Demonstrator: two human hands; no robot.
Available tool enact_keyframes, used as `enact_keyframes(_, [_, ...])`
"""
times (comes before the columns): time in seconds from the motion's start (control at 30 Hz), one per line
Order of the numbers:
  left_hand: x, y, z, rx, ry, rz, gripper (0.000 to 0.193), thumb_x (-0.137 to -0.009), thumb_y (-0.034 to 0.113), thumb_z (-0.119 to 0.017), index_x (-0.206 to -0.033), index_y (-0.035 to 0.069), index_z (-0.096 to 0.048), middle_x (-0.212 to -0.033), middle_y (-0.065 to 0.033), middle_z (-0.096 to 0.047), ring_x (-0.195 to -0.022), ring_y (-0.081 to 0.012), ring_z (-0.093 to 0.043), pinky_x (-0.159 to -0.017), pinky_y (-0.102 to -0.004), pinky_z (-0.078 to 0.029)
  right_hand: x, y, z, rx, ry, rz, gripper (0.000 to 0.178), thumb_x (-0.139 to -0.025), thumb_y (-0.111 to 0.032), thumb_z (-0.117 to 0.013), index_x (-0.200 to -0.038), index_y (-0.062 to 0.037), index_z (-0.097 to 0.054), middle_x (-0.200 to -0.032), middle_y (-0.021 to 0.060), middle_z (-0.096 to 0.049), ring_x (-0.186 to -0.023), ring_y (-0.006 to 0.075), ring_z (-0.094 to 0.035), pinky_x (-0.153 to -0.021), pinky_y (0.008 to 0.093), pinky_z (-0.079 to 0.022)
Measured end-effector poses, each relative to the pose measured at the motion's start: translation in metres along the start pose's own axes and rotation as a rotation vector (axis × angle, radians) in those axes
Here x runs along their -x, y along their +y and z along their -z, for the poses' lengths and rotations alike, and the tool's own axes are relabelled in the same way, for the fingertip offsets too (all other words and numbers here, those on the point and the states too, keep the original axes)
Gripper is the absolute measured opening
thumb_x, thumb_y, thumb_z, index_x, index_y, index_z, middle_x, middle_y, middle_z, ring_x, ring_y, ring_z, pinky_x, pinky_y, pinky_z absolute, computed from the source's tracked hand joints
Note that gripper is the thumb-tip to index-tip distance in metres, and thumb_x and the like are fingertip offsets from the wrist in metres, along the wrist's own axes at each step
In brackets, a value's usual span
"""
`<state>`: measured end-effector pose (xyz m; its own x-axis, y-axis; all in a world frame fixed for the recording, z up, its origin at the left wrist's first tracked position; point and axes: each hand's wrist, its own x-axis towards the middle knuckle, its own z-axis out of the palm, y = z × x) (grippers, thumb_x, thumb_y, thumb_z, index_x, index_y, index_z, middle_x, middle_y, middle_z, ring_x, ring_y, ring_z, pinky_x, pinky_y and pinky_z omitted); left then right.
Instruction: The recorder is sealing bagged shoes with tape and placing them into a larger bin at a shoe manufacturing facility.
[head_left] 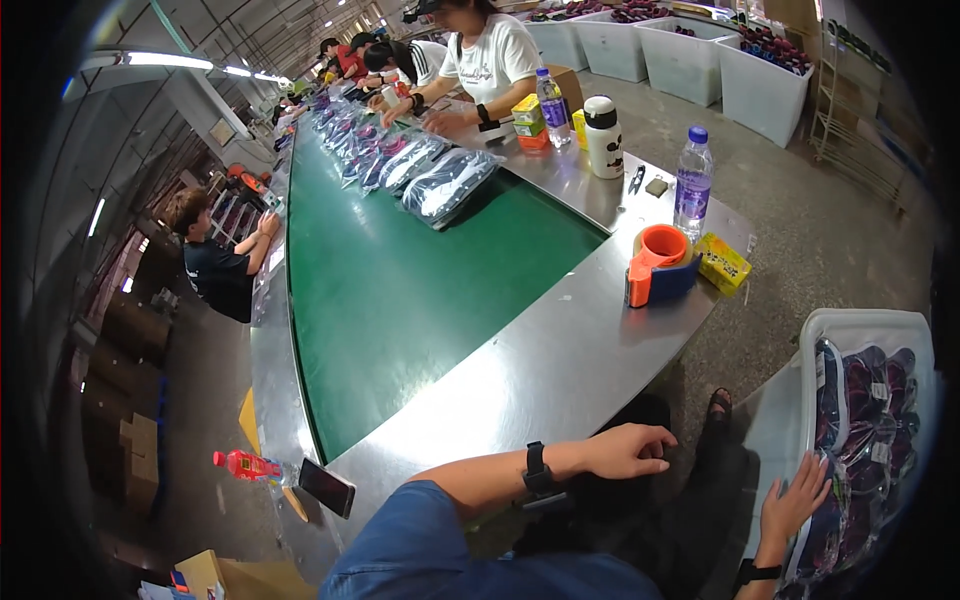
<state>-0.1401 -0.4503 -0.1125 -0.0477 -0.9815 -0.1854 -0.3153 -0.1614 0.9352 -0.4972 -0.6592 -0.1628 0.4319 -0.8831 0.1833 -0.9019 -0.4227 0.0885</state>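
Observation:
My left hand (628, 452) hovers above my lap in front of the metal table edge, its fingers loosely bent, thumb apart, and nothing in it. At the lower right, my right hand (795, 498) lies with fingers stretched out at the near rim of a white plastic bin (808, 345). Its fingertips reach the clear-bagged dark goods (870, 440) packed inside, which look like slippers; whether the palm rests on the rim or on the bags I cannot tell. Both wrists wear black bands.
A green conveyor belt (400, 300) carries bagged goods (450, 185) at its far end. On its metal border (530, 360) stand an orange tape dispenser (655, 265), a water bottle (693, 185), a white flask (603, 140) and a phone (327, 488). Co-workers stand along both sides.

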Motion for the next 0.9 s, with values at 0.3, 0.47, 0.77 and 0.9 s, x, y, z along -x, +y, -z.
enact_keyframes(0.3, [0.009, 0.011, 0.013, -0.103, 0.059, -0.146, 0.041, -0.098, 0.018, -0.074, -0.134, 0.001, -0.064, -0.109, -0.0138, -0.073, -0.099, -0.0277, -0.072, -0.088, -0.0382, -0.057, -0.005, -0.005, -0.004, -0.002, 0.065, 0.023, 0.089, -0.084, -0.021, -0.078, -0.162, -0.0066, -0.038, -0.167, 0.0141, -0.042, -0.161, 0.0324, -0.029, -0.132, 0.0540, -0.017])
enact_keyframes(0.47, [0.004, 0.005, 0.018, 0.628, 0.225, -0.060, 0.029, -0.108, 0.011, -0.065, -0.134, 0.000, -0.066, -0.111, -0.0042, -0.072, -0.102, -0.0126, -0.069, -0.092, -0.0304, -0.056, -0.004, -0.007, 0.000, -0.033, 0.047, 0.028, 0.088, -0.084, -0.024, -0.079, -0.160, -0.0058, -0.040, -0.165, 0.0151, -0.043, -0.161, 0.0327, -0.028, -0.132, 0.0556, -0.015])
enact_keyframes(0.77, [-0.053, 0.071, 0.121, -0.535, 0.732, -0.282, 0.054, -0.094, 0.027, -0.080, -0.137, -0.001, -0.064, -0.131, -0.0200, -0.069, -0.122, -0.0354, -0.064, -0.103, -0.0429, -0.052, -0.004, -0.002, 0.011, -0.047, 0.072, 0.015, 0.087, -0.085, -0.028, -0.079, -0.159, -0.0050, -0.040, -0.163, 0.0161, -0.045, -0.160, 0.0339, -0.028, -0.132, 0.0566, -0.014])
enact_keyframes(0.9, [-0.104, 0.054, 0.165, -0.832, 0.936, -0.299, 0.053, -0.091, 0.025, -0.080, -0.135, -0.001, -0.065, -0.132, -0.0232, -0.067, -0.129, -0.0409, -0.059, -0.109, -0.0479, -0.049, -0.006, -0.006, 0.007, -0.038, 0.081, 0.044, 0.090, -0.084, -0.033, -0.079, -0.159, -0.0039, -0.039, -0.162, 0.0179, -0.045, -0.160, 0.0360, -0.028, -0.131, 0.0586, -0.014])
